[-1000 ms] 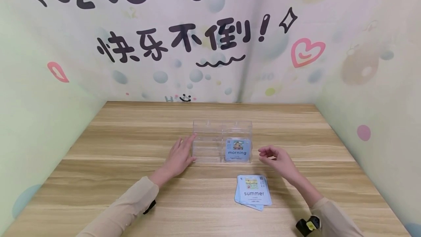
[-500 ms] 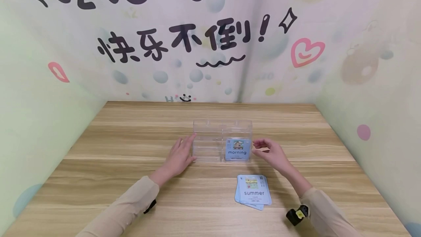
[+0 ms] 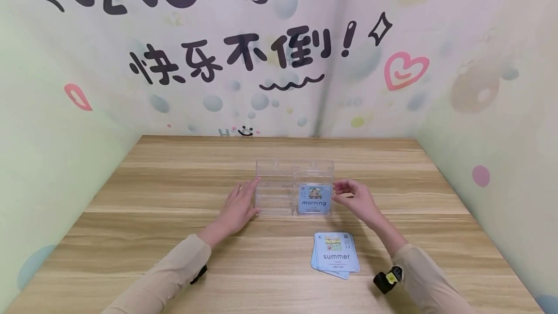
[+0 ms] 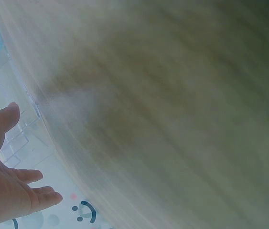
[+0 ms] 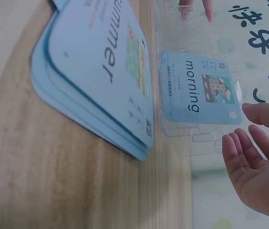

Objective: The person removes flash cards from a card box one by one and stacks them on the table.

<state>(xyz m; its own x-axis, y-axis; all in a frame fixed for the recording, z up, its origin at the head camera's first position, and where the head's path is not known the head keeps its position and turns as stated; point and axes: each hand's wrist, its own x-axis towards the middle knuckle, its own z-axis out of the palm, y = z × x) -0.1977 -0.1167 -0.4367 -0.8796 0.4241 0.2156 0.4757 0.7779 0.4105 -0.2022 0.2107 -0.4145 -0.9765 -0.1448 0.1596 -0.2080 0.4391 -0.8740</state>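
Observation:
A clear plastic card holder (image 3: 275, 200) stands upright on the table, with stepped compartments in two columns. In its lower right compartment sits a blue "morning" card (image 3: 314, 199). My left hand (image 3: 235, 210) lies along the holder's left side, fingers extended and touching its edge; the left wrist view shows thumb and fingers spread. At the holder's right side is my right hand (image 3: 358, 202), fingers slightly bent. In the right wrist view its thumb (image 5: 263, 113) is at the holder's edge beside the card, apart from the fingers. Nothing is gripped in either hand.
A small stack of blue cards (image 3: 335, 252), "summer" on top, lies on the wooden table (image 3: 183, 173) in front of the holder's right half. Wrist cameras (image 3: 387, 280) sit at both cuffs. A printed cloth wall (image 3: 209, 91) borders the table's back.
My right hand has moved left and slightly away from me, from a gap beside the holder up to its right edge. The left hand, cards and holder stay essentially in place.

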